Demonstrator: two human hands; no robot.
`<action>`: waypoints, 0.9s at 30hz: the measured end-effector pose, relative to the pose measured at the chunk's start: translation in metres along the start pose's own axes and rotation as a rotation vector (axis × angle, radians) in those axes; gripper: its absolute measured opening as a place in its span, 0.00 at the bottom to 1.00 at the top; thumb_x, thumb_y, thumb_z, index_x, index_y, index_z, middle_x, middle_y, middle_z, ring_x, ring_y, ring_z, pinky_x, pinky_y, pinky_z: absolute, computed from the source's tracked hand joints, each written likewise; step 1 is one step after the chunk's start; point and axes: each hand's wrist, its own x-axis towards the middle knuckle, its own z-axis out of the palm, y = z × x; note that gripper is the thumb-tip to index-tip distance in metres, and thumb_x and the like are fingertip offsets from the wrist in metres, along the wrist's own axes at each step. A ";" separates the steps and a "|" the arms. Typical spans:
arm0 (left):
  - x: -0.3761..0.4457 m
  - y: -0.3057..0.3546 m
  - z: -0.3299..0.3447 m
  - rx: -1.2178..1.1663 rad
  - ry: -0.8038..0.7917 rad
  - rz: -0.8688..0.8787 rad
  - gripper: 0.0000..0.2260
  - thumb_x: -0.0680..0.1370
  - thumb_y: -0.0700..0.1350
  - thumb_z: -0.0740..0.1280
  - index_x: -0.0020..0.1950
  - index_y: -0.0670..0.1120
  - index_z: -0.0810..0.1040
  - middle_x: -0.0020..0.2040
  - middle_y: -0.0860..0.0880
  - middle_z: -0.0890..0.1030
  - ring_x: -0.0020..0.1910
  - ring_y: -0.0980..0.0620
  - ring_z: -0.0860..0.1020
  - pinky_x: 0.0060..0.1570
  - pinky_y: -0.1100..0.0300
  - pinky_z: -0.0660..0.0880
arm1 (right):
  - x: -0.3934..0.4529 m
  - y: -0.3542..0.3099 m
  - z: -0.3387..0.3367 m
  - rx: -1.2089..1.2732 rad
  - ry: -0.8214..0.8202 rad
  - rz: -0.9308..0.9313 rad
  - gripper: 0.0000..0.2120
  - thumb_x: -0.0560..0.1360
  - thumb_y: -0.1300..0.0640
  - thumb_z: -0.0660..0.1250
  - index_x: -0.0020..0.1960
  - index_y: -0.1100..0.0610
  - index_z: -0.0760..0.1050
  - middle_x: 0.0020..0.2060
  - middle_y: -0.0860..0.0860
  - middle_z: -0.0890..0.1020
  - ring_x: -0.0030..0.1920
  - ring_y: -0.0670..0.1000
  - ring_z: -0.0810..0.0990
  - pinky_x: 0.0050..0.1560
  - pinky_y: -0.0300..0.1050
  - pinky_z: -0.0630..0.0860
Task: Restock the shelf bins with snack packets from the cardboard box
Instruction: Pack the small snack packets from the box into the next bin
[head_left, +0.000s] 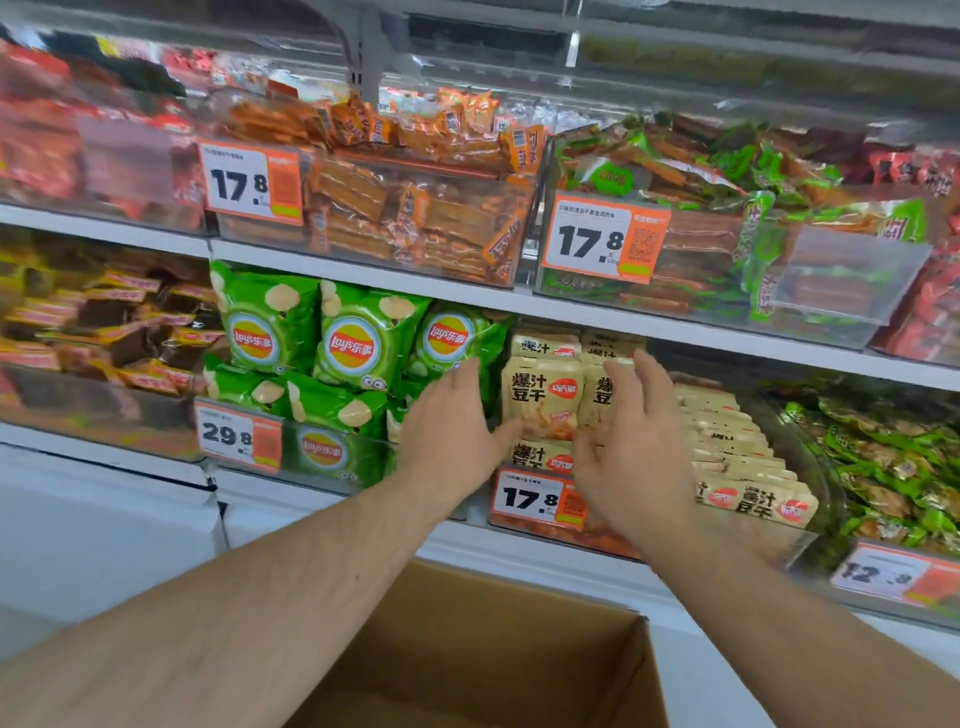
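Now, your hands: left hand (447, 426) and right hand (636, 447) spread wide, holding nothing.
Bin: beige packets (543, 402) stacked high.
Left: cardboard box (467, 654) contents unseen.

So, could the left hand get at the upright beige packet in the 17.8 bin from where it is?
Probably yes. The left hand is open beside the beige packet, its fingertips at the packet's left edge. Nothing lies between them; the right hand flanks the other side.

The chip bags (358, 348) at nine o'clock are green with a red-and-yellow round logo. The cream packets (543, 400) at the centre carry black characters. The price tags (602, 239) are white and orange, the cardboard box (483, 660) at six o'clock plain brown.
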 end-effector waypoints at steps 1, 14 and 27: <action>-0.002 -0.008 -0.006 0.013 0.027 0.030 0.31 0.73 0.57 0.72 0.71 0.45 0.68 0.63 0.47 0.76 0.63 0.45 0.73 0.57 0.51 0.72 | -0.006 -0.016 0.006 0.031 0.025 -0.110 0.28 0.69 0.61 0.68 0.68 0.65 0.70 0.69 0.66 0.69 0.69 0.66 0.68 0.66 0.62 0.71; 0.037 -0.145 -0.065 0.411 -0.119 -0.075 0.32 0.75 0.72 0.53 0.75 0.72 0.41 0.79 0.50 0.31 0.77 0.34 0.36 0.70 0.26 0.47 | 0.063 -0.125 0.114 -0.128 -0.623 -0.118 0.52 0.64 0.25 0.64 0.72 0.28 0.30 0.76 0.56 0.29 0.76 0.65 0.30 0.70 0.77 0.43; 0.019 -0.175 -0.061 0.336 -0.070 -0.084 0.34 0.75 0.72 0.55 0.74 0.73 0.38 0.79 0.46 0.32 0.77 0.35 0.36 0.69 0.25 0.45 | 0.003 -0.134 0.126 -0.250 -0.468 -0.172 0.45 0.67 0.21 0.51 0.75 0.33 0.34 0.77 0.59 0.33 0.77 0.66 0.34 0.69 0.77 0.42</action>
